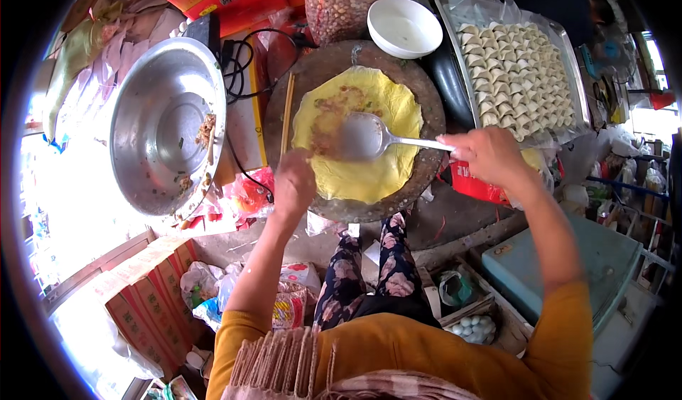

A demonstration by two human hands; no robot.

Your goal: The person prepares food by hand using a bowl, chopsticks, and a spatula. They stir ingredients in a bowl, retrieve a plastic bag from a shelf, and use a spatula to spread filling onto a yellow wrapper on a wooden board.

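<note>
My right hand is closed round the handle of a metal ladle, whose head rests on brown filling spread over a round yellow sheet. The sheet lies on a round, worn wooden board. My left hand is at the board's lower left by the sheet's edge, its fingers blurred. Near it, a pair of chopsticks lies along the board's left side.
A large steel bowl with filling scraps stands left; a white bowl and bagged nuts behind; a tray of folded dumplings right. Cables lie between bowl and board. Boxes and a blue-green chest sit below.
</note>
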